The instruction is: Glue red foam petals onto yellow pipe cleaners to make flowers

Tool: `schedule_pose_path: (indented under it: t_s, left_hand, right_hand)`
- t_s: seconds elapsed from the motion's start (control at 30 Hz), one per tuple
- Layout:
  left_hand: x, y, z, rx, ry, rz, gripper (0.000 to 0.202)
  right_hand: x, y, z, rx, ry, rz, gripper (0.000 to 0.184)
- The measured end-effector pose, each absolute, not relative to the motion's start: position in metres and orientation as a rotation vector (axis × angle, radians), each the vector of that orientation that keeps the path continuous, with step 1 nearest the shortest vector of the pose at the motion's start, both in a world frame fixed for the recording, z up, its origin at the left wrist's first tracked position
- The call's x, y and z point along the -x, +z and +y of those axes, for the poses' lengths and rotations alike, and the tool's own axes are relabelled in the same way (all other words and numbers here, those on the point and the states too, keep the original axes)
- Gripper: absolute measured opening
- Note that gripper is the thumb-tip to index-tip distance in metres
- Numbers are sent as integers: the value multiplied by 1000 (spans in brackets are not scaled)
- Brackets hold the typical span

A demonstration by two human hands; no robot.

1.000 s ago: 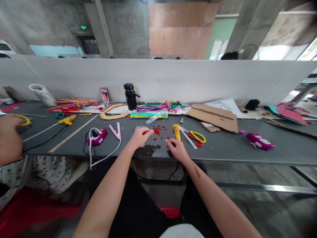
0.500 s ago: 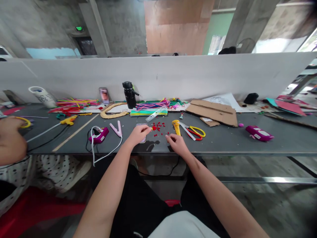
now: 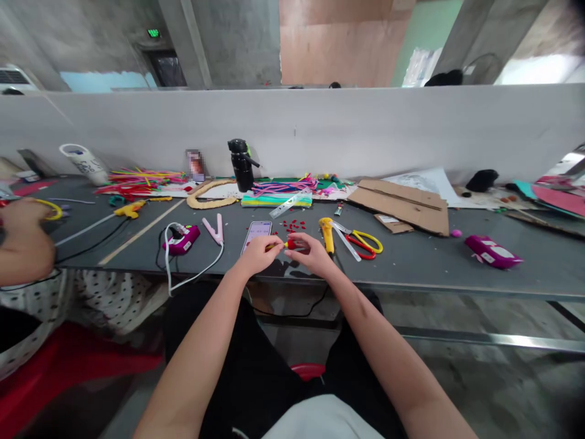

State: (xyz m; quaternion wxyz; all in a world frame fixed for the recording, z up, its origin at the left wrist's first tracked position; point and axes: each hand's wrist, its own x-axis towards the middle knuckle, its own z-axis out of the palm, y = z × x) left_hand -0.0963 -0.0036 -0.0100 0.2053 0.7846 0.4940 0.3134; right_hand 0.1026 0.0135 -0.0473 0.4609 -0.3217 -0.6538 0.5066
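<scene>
My left hand [image 3: 261,255] is closed in a pinch on a small thin yellow piece with a red end [image 3: 289,244], just above the front of the table. From the other side, the thumb and fingers of my right hand [image 3: 313,253] close round the red end and partly hide it. Just behind my hands lie several small red bits [image 3: 295,225]. A phone with a lit screen [image 3: 261,229] lies beside my left hand, which covers its near end. To the right of my right hand stand a yellow-handled tool [image 3: 326,235], a ruler-like strip [image 3: 348,242] and red-and-yellow scissors [image 3: 368,239].
Further back are a black bottle [image 3: 241,166], pipe cleaners [image 3: 292,185], a clear ruler [image 3: 289,203] and cardboard [image 3: 402,204]. A purple power strip [image 3: 183,240] with a white cord and a pink clamp-like tool [image 3: 214,230] lie left. Another person's arm [image 3: 25,244] rests at the far left.
My right hand has moved left from beside the yellow-handled tool to the red end of the piece in my left hand. More of the phone shows, and the view has shifted slightly.
</scene>
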Motion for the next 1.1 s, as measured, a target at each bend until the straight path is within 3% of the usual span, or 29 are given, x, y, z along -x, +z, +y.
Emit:
schedule_pose_path:
  t_s: [0.27,1.1]
  left_hand:
    - [93,-12,-3,-2268,797,1388,27]
    - [89,-13,0,-2278,792,1480,28]
  right_hand:
    - [-100,-61,23,764,1293,-1442,38]
    - [-101,-57,22,865,1259,-1417,42]
